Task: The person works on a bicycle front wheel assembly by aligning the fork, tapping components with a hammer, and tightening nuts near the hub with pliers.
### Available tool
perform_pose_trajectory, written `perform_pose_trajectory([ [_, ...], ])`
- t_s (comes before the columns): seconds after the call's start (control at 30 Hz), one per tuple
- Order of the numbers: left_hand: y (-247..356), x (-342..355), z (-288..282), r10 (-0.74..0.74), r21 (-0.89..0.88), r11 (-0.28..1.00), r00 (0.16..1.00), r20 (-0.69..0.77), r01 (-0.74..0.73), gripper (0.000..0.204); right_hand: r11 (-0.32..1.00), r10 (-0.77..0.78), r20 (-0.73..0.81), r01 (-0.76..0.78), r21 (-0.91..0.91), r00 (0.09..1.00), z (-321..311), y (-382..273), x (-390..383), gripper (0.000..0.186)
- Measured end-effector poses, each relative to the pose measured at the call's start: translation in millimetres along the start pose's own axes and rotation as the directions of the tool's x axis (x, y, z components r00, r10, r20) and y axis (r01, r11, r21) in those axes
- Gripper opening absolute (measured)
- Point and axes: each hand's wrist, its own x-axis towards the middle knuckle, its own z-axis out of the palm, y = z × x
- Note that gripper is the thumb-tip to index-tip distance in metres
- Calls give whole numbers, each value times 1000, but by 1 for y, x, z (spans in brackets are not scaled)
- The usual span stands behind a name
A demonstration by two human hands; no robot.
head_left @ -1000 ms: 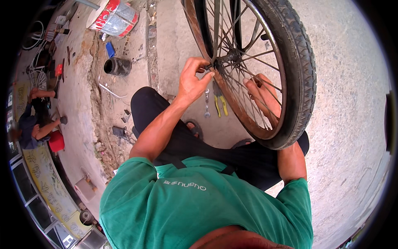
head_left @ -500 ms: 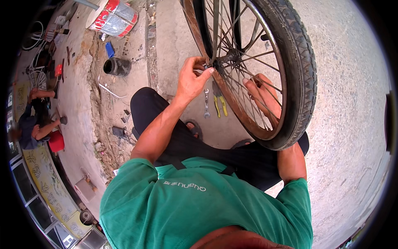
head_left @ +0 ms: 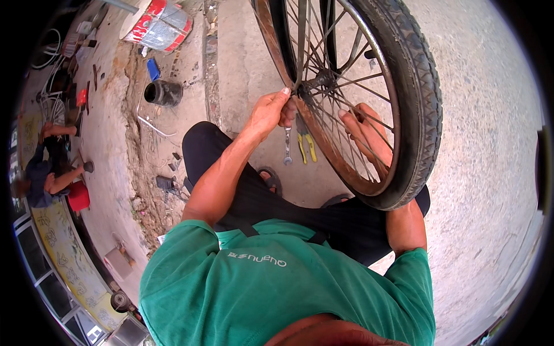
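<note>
A bicycle wheel (head_left: 404,115) with a black knobbly tyre stands upright in front of me, its rim and fork rusty. At the near end of the hub (head_left: 321,82) my left hand (head_left: 268,113) is closed, thumb and fingers pressed at the axle end; what they pinch is too small to make out. My right hand (head_left: 369,135) is beyond the spokes, fingers curled close to them, and whatever it grips is hidden. On the ground beneath the wheel lie an open-ended wrench (head_left: 288,147) and yellow-handled pliers (head_left: 307,145).
To the left stand a red-and-white drum-shaped bucket (head_left: 158,26) and a black cylindrical pot (head_left: 163,92). A blue object (head_left: 153,69) and a bent metal rod (head_left: 154,122) lie near a broken concrete edge. Farther left a person (head_left: 49,173) sits by a red stool (head_left: 78,196).
My left hand has turned and dropped slightly at the axle end, its thumb now higher and its other fingers lower. My right hand and the wheel have hardly moved.
</note>
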Motion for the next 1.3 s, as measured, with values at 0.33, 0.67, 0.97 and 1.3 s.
perform_pose_trajectory([
  [0.33,4,0,5,34,-4,999,996,-79,-34,26,1000,3,-11,-3,-17,1000,0,2,1,20],
  [0.67,3,-2,9,176,-21,984,980,-93,-179,24,1000,-2,-21,2,-22,1000,2,4,4,20],
  [0.97,-3,-3,13,578,353,789,803,-147,-503,33,1000,-1,-48,-1,-27,999,3,7,5,20],
  [1.3,-2,-6,12,560,375,793,817,-141,-479,23,997,-31,-11,30,-64,999,0,5,2,18],
])
